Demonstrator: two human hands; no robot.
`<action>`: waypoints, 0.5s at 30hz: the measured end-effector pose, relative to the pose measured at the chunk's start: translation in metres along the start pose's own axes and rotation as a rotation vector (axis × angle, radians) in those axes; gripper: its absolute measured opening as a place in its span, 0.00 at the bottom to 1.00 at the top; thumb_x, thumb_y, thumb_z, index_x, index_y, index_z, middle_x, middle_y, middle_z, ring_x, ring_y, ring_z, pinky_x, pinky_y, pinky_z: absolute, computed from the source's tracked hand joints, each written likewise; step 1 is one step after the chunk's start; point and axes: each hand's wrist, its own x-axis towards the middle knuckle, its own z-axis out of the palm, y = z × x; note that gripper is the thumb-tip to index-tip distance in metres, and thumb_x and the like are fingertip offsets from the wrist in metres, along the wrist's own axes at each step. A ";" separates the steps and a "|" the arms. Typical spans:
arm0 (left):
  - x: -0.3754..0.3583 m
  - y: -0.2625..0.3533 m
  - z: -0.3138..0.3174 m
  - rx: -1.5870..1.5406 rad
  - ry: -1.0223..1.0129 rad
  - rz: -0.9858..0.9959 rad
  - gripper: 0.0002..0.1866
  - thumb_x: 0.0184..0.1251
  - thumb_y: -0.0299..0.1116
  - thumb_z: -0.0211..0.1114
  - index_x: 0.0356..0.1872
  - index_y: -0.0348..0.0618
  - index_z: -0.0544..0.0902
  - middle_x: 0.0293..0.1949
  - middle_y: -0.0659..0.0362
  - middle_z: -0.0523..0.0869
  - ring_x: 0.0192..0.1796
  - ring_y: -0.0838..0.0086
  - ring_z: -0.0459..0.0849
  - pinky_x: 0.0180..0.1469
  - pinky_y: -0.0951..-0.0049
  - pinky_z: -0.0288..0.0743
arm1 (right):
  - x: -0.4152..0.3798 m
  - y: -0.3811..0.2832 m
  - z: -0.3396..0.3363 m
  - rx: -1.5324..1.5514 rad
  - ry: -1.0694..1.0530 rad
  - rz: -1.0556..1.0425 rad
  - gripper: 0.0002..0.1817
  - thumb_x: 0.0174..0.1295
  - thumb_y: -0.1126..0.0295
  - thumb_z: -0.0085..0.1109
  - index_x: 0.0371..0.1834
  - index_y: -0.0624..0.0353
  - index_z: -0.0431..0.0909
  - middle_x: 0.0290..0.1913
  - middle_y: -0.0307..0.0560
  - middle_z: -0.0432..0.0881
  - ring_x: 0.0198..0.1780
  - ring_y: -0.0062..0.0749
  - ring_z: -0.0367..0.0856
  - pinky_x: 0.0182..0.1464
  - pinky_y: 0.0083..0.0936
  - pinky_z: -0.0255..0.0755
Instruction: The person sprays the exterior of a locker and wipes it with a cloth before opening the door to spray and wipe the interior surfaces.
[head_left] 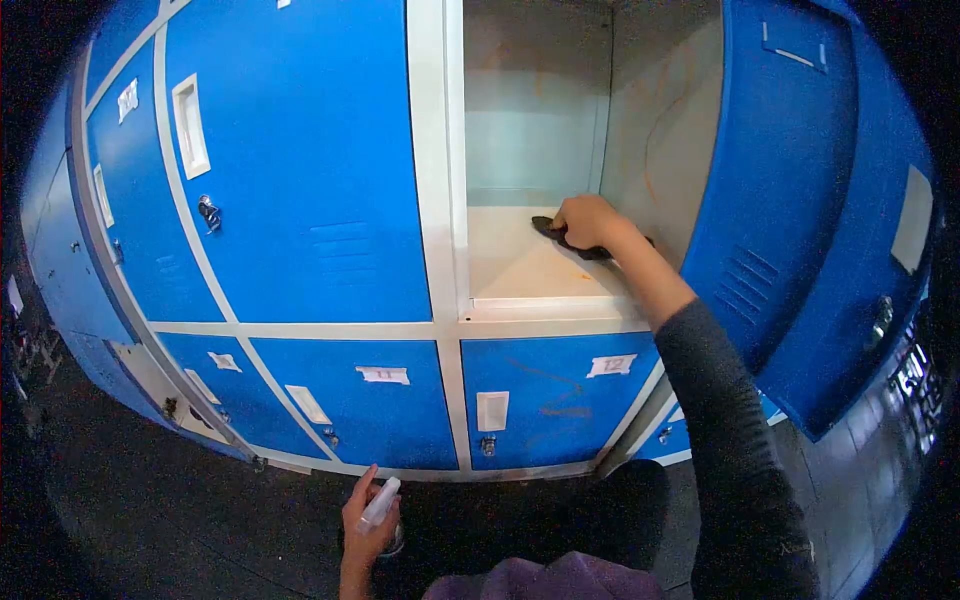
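My right hand [588,222] reaches into an open locker compartment and presses a dark cloth [590,250] against the pale compartment floor [505,265]. The fingers are closed over the cloth, which spreads out on both sides of the hand. A small orange mark lies on the floor just in front of the cloth. Low in front of the lockers, my left hand [368,520] is wrapped round a spray bottle with a white head [380,505]. Most of the bottle's body is hidden by the hand and the dark background.
The blue locker door [775,200] stands swung open to the right of my arm. Closed blue lockers [300,170] with handles and locks fill the left and the lower row; one carries a label reading 12 [612,366]. Dark floor [200,510] lies below.
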 end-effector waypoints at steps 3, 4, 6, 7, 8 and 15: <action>-0.005 -0.002 -0.002 -0.079 -0.004 -0.034 0.31 0.53 0.24 0.67 0.61 0.37 0.69 0.28 0.57 0.80 0.30 0.78 0.77 0.35 0.78 0.72 | -0.041 -0.009 -0.011 -0.026 0.001 -0.081 0.20 0.44 0.71 0.55 0.44 0.48 0.83 0.44 0.50 0.83 0.45 0.47 0.81 0.47 0.38 0.75; -0.006 -0.004 -0.002 -0.108 -0.004 -0.049 0.31 0.52 0.24 0.67 0.61 0.37 0.69 0.28 0.57 0.80 0.30 0.78 0.77 0.35 0.78 0.72 | -0.056 -0.012 -0.013 -0.039 0.016 -0.121 0.19 0.45 0.71 0.55 0.44 0.48 0.83 0.43 0.51 0.83 0.45 0.47 0.81 0.47 0.39 0.75; -0.007 -0.008 0.000 -0.063 0.015 -0.010 0.31 0.52 0.24 0.67 0.61 0.38 0.69 0.29 0.56 0.81 0.30 0.77 0.78 0.35 0.77 0.73 | -0.072 -0.019 -0.022 -0.054 -0.004 -0.129 0.20 0.45 0.72 0.54 0.45 0.47 0.83 0.43 0.51 0.83 0.45 0.47 0.80 0.47 0.38 0.74; -0.007 -0.008 0.001 -0.038 0.019 0.006 0.31 0.52 0.24 0.67 0.61 0.38 0.69 0.29 0.56 0.81 0.30 0.76 0.79 0.35 0.76 0.73 | -0.077 -0.023 -0.025 -0.051 -0.039 -0.096 0.21 0.46 0.74 0.53 0.46 0.48 0.82 0.44 0.50 0.83 0.46 0.47 0.80 0.48 0.37 0.73; -0.008 -0.008 0.001 -0.041 0.018 -0.008 0.31 0.52 0.24 0.67 0.61 0.38 0.69 0.29 0.56 0.81 0.30 0.76 0.79 0.35 0.76 0.74 | -0.080 -0.028 -0.028 -0.049 -0.075 -0.062 0.23 0.46 0.75 0.51 0.47 0.48 0.82 0.45 0.50 0.82 0.47 0.46 0.79 0.50 0.35 0.71; -0.003 -0.001 -0.001 0.058 0.010 0.012 0.30 0.52 0.23 0.67 0.60 0.37 0.69 0.28 0.56 0.81 0.29 0.75 0.80 0.35 0.76 0.74 | -0.024 -0.037 -0.023 -0.195 -0.255 0.166 0.22 0.53 0.72 0.50 0.53 0.49 0.78 0.50 0.51 0.80 0.51 0.49 0.78 0.47 0.39 0.74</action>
